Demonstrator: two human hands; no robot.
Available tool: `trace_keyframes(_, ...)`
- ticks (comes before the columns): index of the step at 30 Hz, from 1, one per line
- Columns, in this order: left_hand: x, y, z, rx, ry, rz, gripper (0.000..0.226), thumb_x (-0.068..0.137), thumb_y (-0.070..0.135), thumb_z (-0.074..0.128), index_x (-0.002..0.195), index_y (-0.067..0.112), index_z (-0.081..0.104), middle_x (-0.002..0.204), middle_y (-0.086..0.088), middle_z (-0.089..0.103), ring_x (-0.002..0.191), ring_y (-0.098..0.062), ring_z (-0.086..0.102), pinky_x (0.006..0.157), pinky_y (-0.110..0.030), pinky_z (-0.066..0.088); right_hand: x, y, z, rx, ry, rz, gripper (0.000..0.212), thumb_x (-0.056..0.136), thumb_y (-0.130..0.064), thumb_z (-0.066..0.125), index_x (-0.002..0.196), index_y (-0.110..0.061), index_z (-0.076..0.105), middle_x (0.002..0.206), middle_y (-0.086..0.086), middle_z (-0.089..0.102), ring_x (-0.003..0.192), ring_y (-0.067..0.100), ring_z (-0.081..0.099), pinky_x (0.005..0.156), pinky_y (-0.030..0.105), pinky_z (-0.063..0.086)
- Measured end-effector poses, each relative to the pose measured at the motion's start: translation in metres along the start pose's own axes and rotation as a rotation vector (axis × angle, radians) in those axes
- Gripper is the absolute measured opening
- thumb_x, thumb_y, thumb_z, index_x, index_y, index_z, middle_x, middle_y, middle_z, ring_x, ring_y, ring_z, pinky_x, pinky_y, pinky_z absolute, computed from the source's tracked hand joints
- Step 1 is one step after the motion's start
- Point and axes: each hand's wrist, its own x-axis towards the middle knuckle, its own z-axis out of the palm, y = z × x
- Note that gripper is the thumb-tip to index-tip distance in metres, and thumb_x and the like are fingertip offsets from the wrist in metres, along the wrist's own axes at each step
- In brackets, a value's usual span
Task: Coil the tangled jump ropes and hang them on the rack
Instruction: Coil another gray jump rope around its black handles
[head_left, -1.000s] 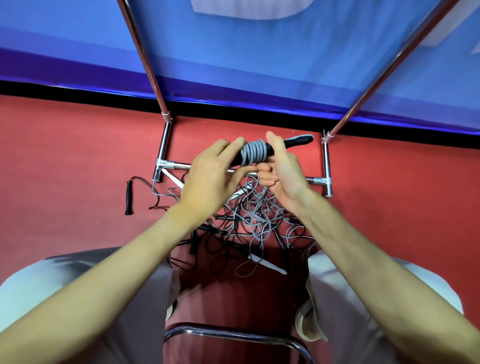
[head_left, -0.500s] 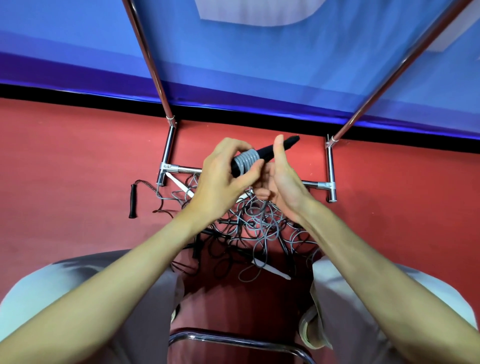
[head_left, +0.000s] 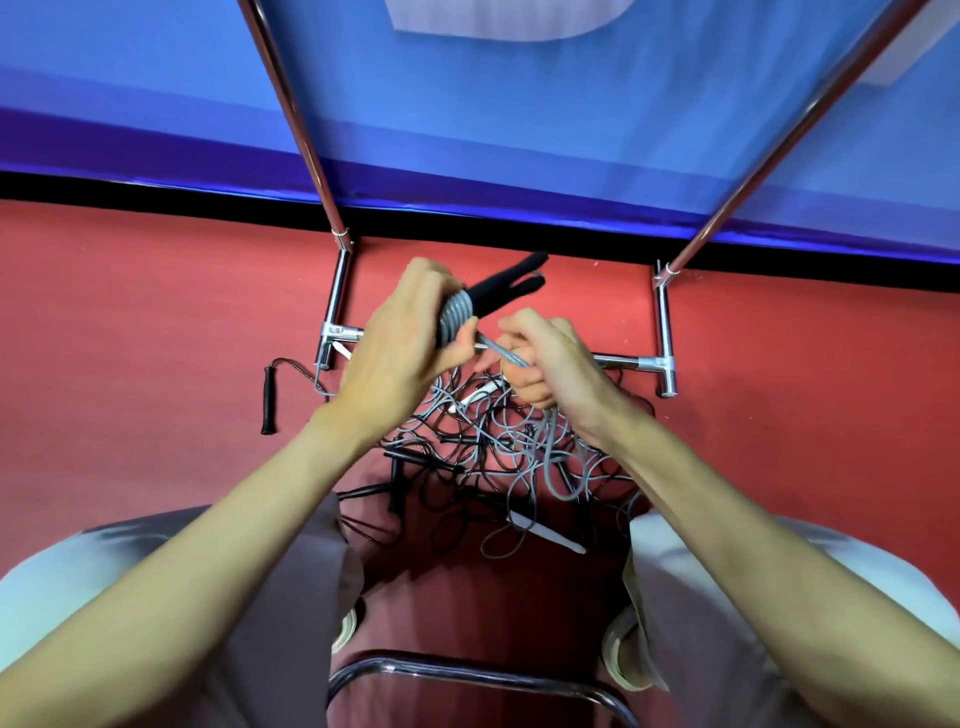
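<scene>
The grey rope (head_left: 457, 314) is wound in tight turns around two black handles (head_left: 506, 288), above the tangled pile (head_left: 498, 447) on the red floor (head_left: 156, 322). Our left hand (head_left: 400, 353) grips this bundle; our right hand (head_left: 550, 358) pinches the free strand (head_left: 501, 353) just beside it. To do this step well, we should keep the strand taut, lay each turn next to the last one, and let the pile feed slowly so no knot is pulled in. The rack (head_left: 665, 332) stands just behind.
</scene>
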Motion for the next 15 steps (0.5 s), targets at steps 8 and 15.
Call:
trace_keyframes(8,-0.023,0.008,0.013,0.178,-0.258,0.203,0.036,0.101,0.028,0.046,0.123,-0.001,0.043,0.123,-0.018,0.038,0.096,-0.027,0.047,0.088,-0.033,0.042,-0.004,-0.002,-0.013,0.035,0.012,0.161,0.051,0.102,-0.050,0.029,0.060,-0.021,0.029,0.043,-0.008,0.023,0.035,0.007,0.014,0.038,0.014,0.011)
trace_keyframes(15,-0.024,0.014,0.014,0.131,-0.233,0.208,0.033,0.101,0.022,0.039,0.127,0.002,0.040,0.114,-0.016,0.043,0.100,-0.032,0.050,0.088,-0.046,0.044,-0.002,0.005,-0.001,0.102,0.119,0.202,0.049,0.103,-0.041,0.038,0.060,-0.021,0.028,0.035,-0.011,0.024,0.028,0.004,0.017,0.034,0.010,0.011)
